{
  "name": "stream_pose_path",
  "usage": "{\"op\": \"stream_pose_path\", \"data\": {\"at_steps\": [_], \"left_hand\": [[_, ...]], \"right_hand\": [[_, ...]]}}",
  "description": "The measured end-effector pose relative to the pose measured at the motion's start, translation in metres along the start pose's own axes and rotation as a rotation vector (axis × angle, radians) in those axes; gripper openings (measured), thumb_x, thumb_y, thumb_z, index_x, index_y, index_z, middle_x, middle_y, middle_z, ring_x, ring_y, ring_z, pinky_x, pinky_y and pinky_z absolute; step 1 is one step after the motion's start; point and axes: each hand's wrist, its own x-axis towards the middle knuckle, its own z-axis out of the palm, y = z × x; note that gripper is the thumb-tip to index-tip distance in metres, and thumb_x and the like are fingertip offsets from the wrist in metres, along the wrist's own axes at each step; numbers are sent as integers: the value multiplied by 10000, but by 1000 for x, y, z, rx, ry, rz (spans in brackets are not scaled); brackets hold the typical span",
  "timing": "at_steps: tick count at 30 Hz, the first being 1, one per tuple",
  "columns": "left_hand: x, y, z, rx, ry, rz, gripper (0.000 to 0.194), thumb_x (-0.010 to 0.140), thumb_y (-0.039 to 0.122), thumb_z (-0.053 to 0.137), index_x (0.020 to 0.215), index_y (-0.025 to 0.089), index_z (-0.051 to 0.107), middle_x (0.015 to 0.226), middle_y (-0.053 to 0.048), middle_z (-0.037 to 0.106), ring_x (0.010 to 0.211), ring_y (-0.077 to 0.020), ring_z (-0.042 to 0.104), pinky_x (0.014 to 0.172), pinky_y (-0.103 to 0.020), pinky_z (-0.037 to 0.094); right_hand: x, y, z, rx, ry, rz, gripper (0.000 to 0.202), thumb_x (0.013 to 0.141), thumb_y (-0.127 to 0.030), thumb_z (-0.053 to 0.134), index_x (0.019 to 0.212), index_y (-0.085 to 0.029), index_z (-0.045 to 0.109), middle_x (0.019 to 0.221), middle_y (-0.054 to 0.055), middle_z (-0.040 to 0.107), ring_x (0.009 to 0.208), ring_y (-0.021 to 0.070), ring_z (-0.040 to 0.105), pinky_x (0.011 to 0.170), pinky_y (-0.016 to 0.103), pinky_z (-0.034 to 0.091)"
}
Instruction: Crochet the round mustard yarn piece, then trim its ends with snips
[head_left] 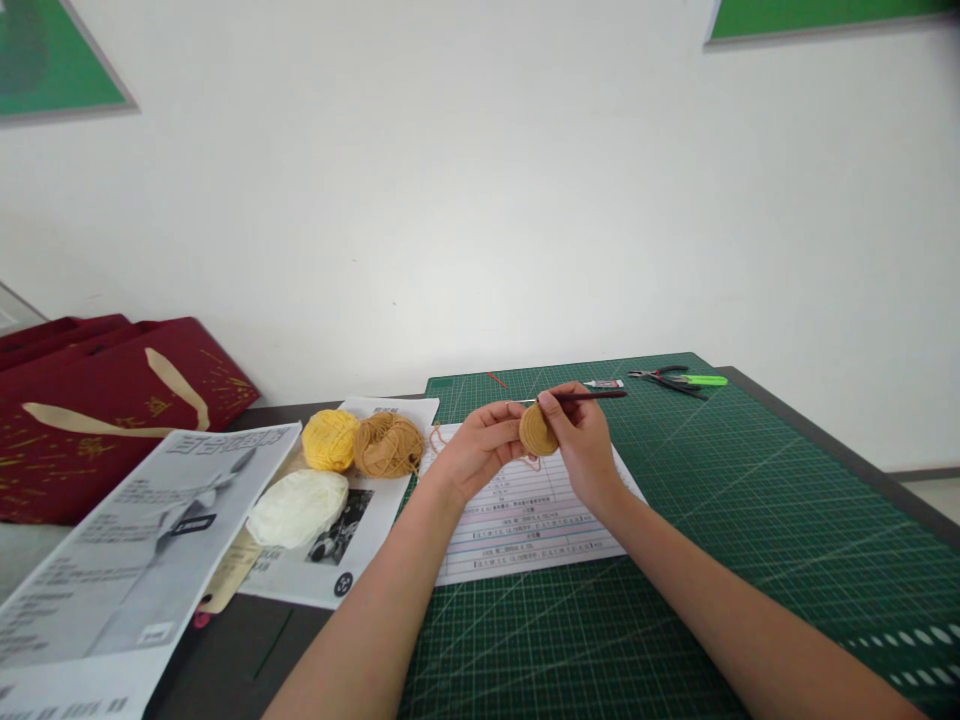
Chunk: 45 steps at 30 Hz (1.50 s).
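Observation:
Between my hands is a small round tan crochet piece [537, 432], held above a printed sheet [525, 545]. My left hand [491, 442] pinches its left edge. My right hand [581, 435] is closed around a crochet hook [600, 395] with a dark handle; its thin metal shaft points left across the top of the piece. The right thumb also presses on the crochet piece. A strand of tan yarn [437, 437] runs near my left hand toward a tan yarn ball [388, 445] on the left. Exactly where the hook tip meets the stitches is too small to tell.
A yellow yarn ball [330, 440] and a white bundle [298, 508] lie on papers at left. Dark red gift bags [112, 400] stand behind a large printed sheet [142, 560]. Pliers [664, 378], a green-handled tool [705, 380] and a small tube [604, 384] rest on the green cutting mat [750, 480].

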Motion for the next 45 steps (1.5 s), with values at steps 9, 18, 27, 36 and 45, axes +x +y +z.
{"op": "stream_pose_path", "data": {"at_steps": [9, 18, 27, 36, 45], "left_hand": [[-2, 3, -2, -9, -102, -91, 200, 939, 268, 660, 1096, 145, 659, 987, -49, 691, 775, -171, 673, 668, -339, 586], [-6, 11, -1, 79, -138, -145, 135, 943, 261, 655, 1004, 140, 657, 860, -8, 662, 626, -117, 612, 538, -256, 534], [-5, 13, -2, 208, -59, -198, 146, 952, 277, 646, 994, 138, 659, 822, 3, 655, 573, -100, 588, 492, -232, 509], [0, 3, -8, 192, 77, -187, 192, 957, 305, 636, 1056, 142, 657, 912, -28, 680, 660, -131, 637, 558, -273, 553], [3, 0, -12, 93, 210, -169, 234, 952, 304, 641, 1129, 150, 652, 1032, -62, 691, 785, -174, 675, 658, -337, 588]], "right_hand": [[0, 1, -1, -40, 18, -17, 213, 963, -352, 630, 1029, -151, 651, 911, 16, 681, 724, 129, 653, 659, 297, 572], [-2, -1, 0, -103, 0, -71, 202, 958, -350, 636, 1005, -154, 654, 907, 15, 682, 737, 133, 653, 685, 309, 572], [0, -1, -2, -77, -43, -81, 207, 964, -353, 626, 1017, -155, 654, 936, 23, 683, 761, 139, 656, 699, 317, 573], [3, 5, 0, 2, -196, -13, 215, 964, -340, 627, 1071, -156, 655, 1018, 44, 694, 847, 164, 679, 759, 353, 587], [4, 8, -2, 26, -305, 28, 210, 954, -329, 645, 1064, -152, 657, 1005, 40, 696, 847, 166, 683, 761, 357, 589]]}}
